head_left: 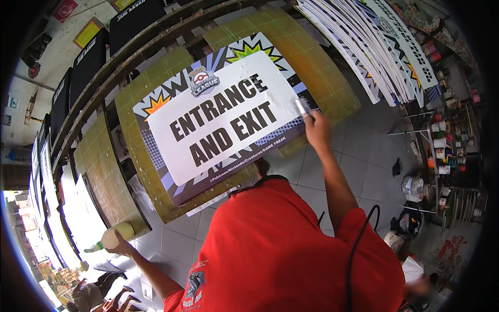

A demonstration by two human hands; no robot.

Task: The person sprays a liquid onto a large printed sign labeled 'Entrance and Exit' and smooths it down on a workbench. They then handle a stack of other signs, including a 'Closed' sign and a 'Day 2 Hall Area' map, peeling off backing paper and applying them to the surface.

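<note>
A large printed sign (pixel 208 156) lies on a yellowish-brown board in front of me. It has a white rounded panel with bold black lettering and a purple, black and comic-burst border. At its right edge my right hand (pixel 318 129) is closed on a small pale scraper-like tool (pixel 302 107); its exact kind is hard to make out. Small glints, perhaps wet spots or bubbles, show on the panel near its upper right. Well off to the left, my left hand (pixel 120 246) grips a spray bottle (pixel 110 238) with pale yellow contents and a green nozzle, over the edge of another board.
Fanned printed boards (pixel 364 57) are stacked at the upper right. Black panels (pixel 91 60) stand along a wooden rail at the upper left. Shelving with jars and cans (pixel 442 143) lines the right, near a clear plastic container (pixel 413 188). A black cable (pixel 353 249) hangs over my red shirt.
</note>
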